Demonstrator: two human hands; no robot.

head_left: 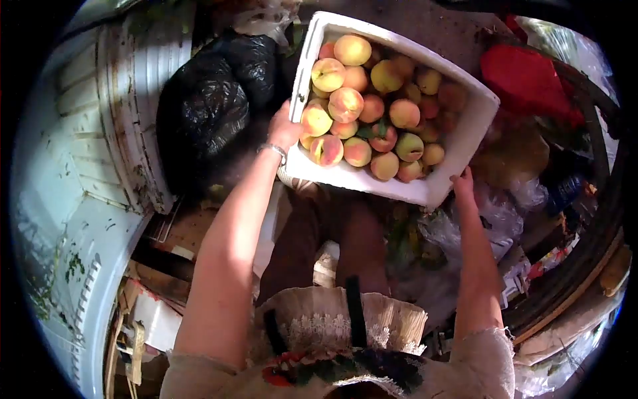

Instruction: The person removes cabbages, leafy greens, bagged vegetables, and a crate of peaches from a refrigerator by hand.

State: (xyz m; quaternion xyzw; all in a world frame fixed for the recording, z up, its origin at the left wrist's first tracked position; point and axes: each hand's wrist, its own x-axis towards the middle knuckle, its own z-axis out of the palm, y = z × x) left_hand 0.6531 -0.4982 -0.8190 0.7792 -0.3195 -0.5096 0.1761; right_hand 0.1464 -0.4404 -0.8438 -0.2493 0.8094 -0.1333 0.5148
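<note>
A white foam box, tilted with its right side lower, holds many yellow and red peaches, with a green leaf among them. My left hand grips the box at its left side, a bracelet on the wrist. At the lower right corner my right hand holds the box by its edge. Parts of the fingers of both hands are hidden by the box. The box is in front of my legs.
Black plastic bags lie at the left, beside a white vehicle-like panel. A red bag is at the upper right. Clear plastic bags and curved dark tubing are on the right. A white box stands at the lower left.
</note>
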